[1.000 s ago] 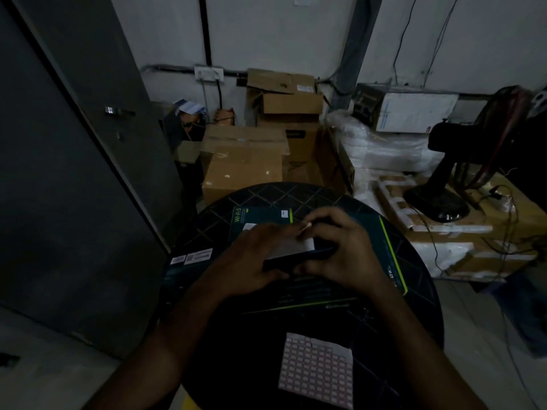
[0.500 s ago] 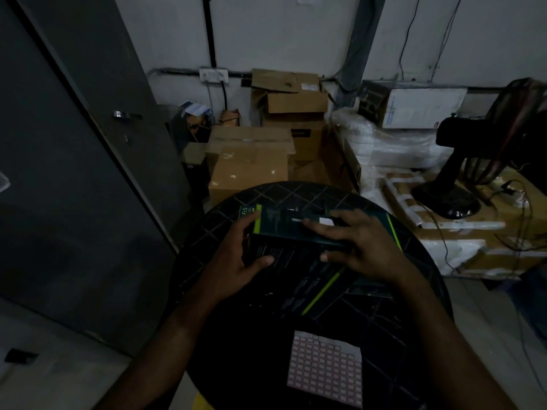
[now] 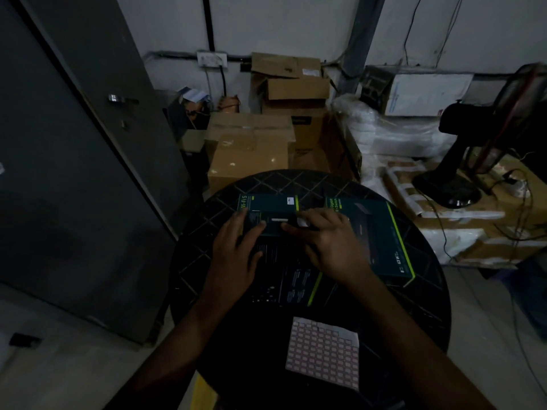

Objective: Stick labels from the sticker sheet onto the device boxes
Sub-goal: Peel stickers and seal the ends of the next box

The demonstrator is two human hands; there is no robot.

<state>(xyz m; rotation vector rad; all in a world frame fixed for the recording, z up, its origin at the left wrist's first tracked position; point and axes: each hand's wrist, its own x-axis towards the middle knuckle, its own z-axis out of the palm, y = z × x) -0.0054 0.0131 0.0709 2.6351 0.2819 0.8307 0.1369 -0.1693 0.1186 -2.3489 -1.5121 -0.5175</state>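
A small dark device box (image 3: 268,223) is sitting near the middle of the round black table (image 3: 207,255), lying on top of a larger flat box (image 3: 291,276) with green edging. The left hand (image 3: 233,255) is resting on the small box's left part, fingers fairly straight and spread. The right hand (image 3: 331,244) is touching its right end, fingers extended and close together (whether they are pinching a label is too dim to tell). Another dark box marked with Wi-Fi lettering (image 3: 268,202) is lying just behind the small box, and a third green-edged box (image 3: 381,232) is lying to its right. The sticker sheet (image 3: 322,352) is lying flat at the table's near edge, well apart from the hands. Cardboard cartons (image 3: 251,149) are standing on the floor beyond the table.
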